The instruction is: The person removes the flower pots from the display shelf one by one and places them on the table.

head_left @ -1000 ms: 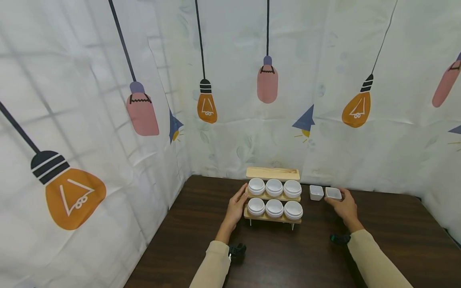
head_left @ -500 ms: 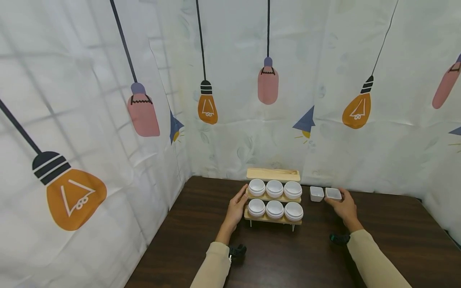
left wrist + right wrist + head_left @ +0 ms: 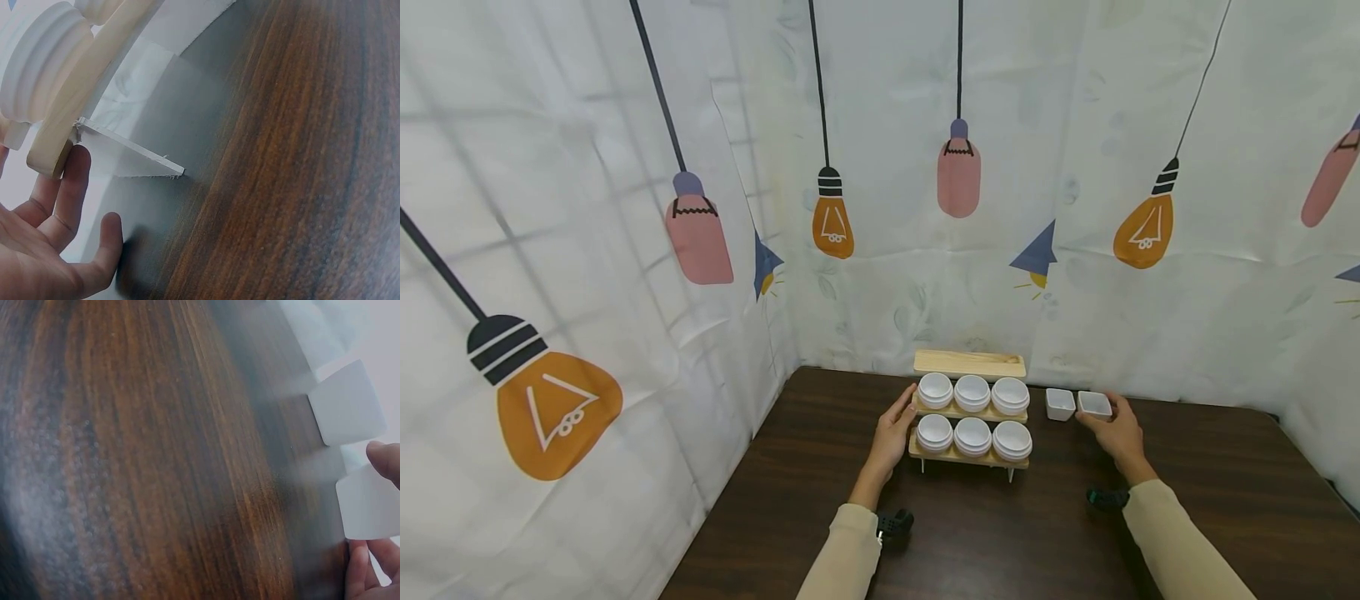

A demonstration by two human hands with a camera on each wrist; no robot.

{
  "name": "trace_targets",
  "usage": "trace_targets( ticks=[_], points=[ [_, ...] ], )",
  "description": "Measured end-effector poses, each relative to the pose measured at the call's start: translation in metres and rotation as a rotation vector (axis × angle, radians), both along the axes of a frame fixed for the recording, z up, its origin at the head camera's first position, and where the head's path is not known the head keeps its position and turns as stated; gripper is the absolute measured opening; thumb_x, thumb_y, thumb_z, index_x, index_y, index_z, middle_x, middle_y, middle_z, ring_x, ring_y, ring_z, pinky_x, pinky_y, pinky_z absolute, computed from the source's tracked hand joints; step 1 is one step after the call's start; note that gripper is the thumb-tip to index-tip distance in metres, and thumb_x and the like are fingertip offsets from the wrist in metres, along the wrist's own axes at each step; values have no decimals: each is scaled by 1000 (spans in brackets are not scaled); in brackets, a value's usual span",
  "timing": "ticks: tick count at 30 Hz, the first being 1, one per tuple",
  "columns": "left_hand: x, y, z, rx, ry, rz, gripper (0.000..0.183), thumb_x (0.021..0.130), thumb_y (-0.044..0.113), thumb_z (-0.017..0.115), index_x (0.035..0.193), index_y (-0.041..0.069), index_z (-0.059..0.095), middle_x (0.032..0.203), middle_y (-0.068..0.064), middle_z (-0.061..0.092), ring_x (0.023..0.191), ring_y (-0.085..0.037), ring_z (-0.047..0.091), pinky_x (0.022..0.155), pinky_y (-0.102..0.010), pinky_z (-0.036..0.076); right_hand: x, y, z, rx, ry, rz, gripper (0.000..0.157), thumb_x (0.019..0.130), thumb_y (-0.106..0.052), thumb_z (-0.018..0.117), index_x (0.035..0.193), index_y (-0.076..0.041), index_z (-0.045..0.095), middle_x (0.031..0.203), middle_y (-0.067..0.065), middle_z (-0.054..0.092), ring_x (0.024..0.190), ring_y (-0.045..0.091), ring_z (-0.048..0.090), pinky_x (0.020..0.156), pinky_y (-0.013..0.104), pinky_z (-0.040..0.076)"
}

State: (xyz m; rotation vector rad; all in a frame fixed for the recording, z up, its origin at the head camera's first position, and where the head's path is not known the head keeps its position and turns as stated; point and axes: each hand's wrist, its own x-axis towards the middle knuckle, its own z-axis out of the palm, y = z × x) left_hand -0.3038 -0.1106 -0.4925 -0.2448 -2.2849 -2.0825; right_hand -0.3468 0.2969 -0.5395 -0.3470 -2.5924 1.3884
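Observation:
A wooden tiered rack [image 3: 969,362] stands at the back of the table, with white round bowls [image 3: 972,437] in rows on its two lower tiers. Against the rack's left end lies my left hand [image 3: 889,435]. In the left wrist view its fingertips [image 3: 77,164] touch the end of a wooden shelf [image 3: 59,140], fingers mostly extended. To the right of the rack, my right hand [image 3: 1118,431] holds a small white square dish [image 3: 1094,404] between thumb and fingers. The right wrist view shows the thumb [image 3: 382,456] on one side of this dish [image 3: 369,506] and fingers on the other.
A second white square dish [image 3: 1060,404] stands between the rack and the held dish, all on the dark wood table [image 3: 985,533]. Behind the table hangs a white curtain [image 3: 880,308] printed with lamps. White legs [image 3: 134,147] prop up the rack.

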Motion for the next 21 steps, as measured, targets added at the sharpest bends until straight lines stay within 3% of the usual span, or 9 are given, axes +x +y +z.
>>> trace_targets(
  ticks=[7,21],
  points=[
    [1,0,0,-5,3,-2,48,110,20,47,157,13,42,149,-15,56,118,-22,58,107,-47,44,0,0,-1,-6,-4,2,86,95,-31,73,158,3,26,147,35,43,121,45,51,87,43,46],
    [2,2,0,0,10,6,47,110,19,47,157,15,43,155,-13,51,126,-29,57,112,-52,41,8,3,0,-46,-24,28,96,96,-36,71,163,0,13,153,38,35,132,49,44,100,57,44]
  ],
)
